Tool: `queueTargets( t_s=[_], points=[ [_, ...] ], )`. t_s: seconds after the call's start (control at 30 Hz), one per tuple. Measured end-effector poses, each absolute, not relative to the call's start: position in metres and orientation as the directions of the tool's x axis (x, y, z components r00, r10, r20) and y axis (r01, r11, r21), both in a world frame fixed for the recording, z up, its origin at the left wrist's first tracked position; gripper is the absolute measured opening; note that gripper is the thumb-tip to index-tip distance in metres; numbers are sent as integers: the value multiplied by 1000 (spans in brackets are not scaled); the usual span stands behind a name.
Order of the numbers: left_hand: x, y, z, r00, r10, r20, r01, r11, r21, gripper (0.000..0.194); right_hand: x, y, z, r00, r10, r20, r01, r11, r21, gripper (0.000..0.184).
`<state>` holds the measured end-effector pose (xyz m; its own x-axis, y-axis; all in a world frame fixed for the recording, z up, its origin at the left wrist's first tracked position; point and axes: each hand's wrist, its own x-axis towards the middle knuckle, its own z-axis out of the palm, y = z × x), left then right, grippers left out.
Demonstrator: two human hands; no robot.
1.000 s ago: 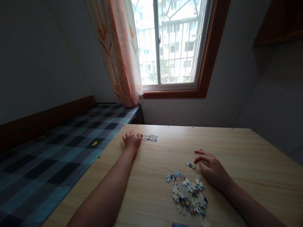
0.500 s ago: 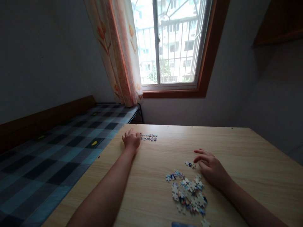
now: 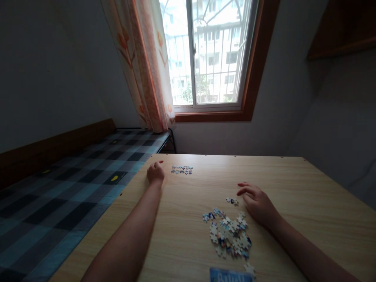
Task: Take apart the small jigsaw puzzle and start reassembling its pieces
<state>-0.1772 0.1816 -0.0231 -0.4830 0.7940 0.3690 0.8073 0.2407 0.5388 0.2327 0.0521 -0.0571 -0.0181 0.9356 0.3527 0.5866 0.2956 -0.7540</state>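
Observation:
My left hand (image 3: 155, 172) is at the far left of the table, with one finger pointing right and the others curled and partly hidden. Nothing shows in it. Just to its right lie two short rows of small jigsaw pieces (image 3: 182, 170), apart from the hand. My right hand (image 3: 256, 200) hovers low over the table with fingers spread and no piece visible in them. A small cluster of pieces (image 3: 232, 201) sits beside its fingertips. Nearer to me is a loose heap of jigsaw pieces (image 3: 230, 233), many with their pale backs up.
A blue printed item (image 3: 230, 275) is cut off at the bottom edge, with a single piece (image 3: 249, 268) beside it. The pale wooden table (image 3: 308, 203) adjoins a checked bed (image 3: 73, 192) on the left. Behind are a curtain (image 3: 147, 78) and a window (image 3: 217, 62).
My left hand has drawn back leftward from the rows of pieces, uncovering their left end. The right hand stays by the small cluster. The view has shifted slightly, showing more of the blue item.

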Motion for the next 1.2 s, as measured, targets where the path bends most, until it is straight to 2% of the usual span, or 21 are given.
queueTargets(
  t_s=[0.23, 0.4, 0.63, 0.83, 0.97, 1.07, 1.2],
  points=[
    [-169, 184, -17, -509, 821, 257, 774, 307, 554, 44, 233, 55, -58, 14, 936, 351, 559, 283, -779, 27],
    [-164, 179, -10, -512, 833, 212, 760, 324, 563, 47, 232, 57, -55, 44, 927, 372, 586, 277, -761, 27],
    [-150, 151, -12, -427, 852, 303, 819, 222, 530, 50, 230, 58, -49, 17, 927, 375, 630, 281, -724, 27],
    [-132, 124, -19, -402, 837, 371, 875, 232, 425, 66, 228, 55, -47, -92, 920, 382, 638, 348, -686, 23],
    [-111, 100, -23, -299, 884, 359, 928, 183, 323, 66, 225, 50, -43, -165, 920, 355, 673, 368, -641, 27],
    [-89, 79, -31, -134, 933, 334, 971, 57, 232, 66, 222, 48, -41, -173, 929, 328, 710, 348, -612, 29],
    [-64, 62, -40, -3, 946, 324, 967, -79, 241, 65, 220, 50, -42, -160, 928, 335, 734, 339, -589, 26]
  ],
)
